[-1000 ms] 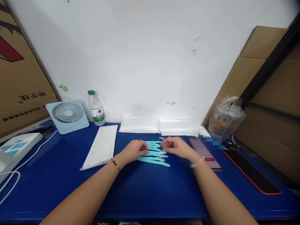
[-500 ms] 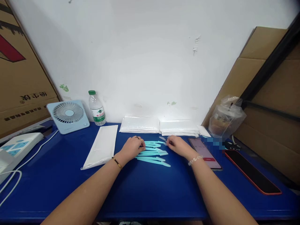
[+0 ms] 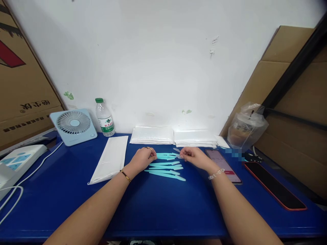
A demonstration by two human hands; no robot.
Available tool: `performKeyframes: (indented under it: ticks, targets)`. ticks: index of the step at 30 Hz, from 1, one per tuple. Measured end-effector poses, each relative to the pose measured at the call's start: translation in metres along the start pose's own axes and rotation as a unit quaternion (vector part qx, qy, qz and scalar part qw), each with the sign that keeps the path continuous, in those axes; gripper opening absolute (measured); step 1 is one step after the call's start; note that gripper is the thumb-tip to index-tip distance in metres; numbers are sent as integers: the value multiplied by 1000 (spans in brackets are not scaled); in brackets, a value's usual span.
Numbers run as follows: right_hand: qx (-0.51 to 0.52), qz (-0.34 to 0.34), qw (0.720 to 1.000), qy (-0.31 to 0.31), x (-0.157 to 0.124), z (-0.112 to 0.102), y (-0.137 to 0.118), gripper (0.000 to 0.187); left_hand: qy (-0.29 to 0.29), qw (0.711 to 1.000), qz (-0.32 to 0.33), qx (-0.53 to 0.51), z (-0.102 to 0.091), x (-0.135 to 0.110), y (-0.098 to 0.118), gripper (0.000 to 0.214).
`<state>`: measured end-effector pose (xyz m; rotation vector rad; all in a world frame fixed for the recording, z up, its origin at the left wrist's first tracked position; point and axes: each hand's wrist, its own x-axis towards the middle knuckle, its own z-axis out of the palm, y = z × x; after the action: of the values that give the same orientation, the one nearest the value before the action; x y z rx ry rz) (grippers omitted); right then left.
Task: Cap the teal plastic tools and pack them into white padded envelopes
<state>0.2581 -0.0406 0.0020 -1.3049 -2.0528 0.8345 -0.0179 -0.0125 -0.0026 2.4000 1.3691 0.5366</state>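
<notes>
Several thin light-blue plastic sticks (image 3: 166, 168) lie side by side on the blue table (image 3: 153, 207). My left hand (image 3: 141, 158) rests at their left ends with fingers curled, pinching the left end of the farthest stick (image 3: 166, 155). My right hand (image 3: 192, 157) sits at the right, fingers pinched together on that stick's right tip, where a small clear cap (image 3: 176, 150) lies close by. A ring shows on the left hand and a bracelet on each wrist.
A white pouch (image 3: 110, 158) lies left of the hands; stacks of white pouches (image 3: 173, 136) line the wall. Fan (image 3: 73, 126), water bottle (image 3: 104, 118), white device (image 3: 17, 160) at left. Two phones (image 3: 223, 165) (image 3: 274, 185) and a bagged drink cup (image 3: 245, 127) at right.
Both hands shifted from the middle sticks to the farthest stick at the back of the row. The left hand slid slightly left and back; the sticks stay in place.
</notes>
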Motion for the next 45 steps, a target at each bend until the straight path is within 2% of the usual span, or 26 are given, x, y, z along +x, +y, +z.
performKeyframes:
  ticks: [7,12,14,15,17,19,21,26,28,32,35,39,42,45]
  targets:
    - [1,-5,1000,-5,0,8,-9,14,-11,999,12,-32,2,-1,6,16]
    - [8,-2,997,-81,-3,7,-17,13,-78,994,31,-75,3,-7,13,19]
    - [11,5,995,-100,-4,2,-14,15,-87,993,32,-76,3,-8,13,21]
    - [3,12,996,-89,-4,-1,-11,16,-77,994,33,-64,2,-8,12,21]
    - [-42,27,998,-24,-3,-8,-3,16,-36,998,41,-14,1,-7,10,21]
    - [-112,35,992,54,-2,-13,6,15,-3,998,48,46,0,-5,8,19]
    - [-165,24,982,90,0,-14,15,14,8,995,48,87,-1,-3,5,19]
    - [-194,-8,979,65,6,-5,30,15,3,993,42,106,2,0,-1,14]
    - [-205,-5,977,62,8,-2,31,9,0,994,45,104,2,0,-1,14]
    - [-218,-1,973,71,10,1,29,13,6,992,56,114,3,0,0,21]
    - [-187,18,978,92,11,1,26,14,14,991,59,119,3,0,1,25]
    - [-70,59,988,128,11,4,23,15,30,994,46,91,1,0,4,23]
    - [15,74,989,127,10,6,21,14,35,997,33,55,-2,0,6,23]
    - [49,73,987,131,10,7,18,18,27,999,20,30,-3,-1,6,22]
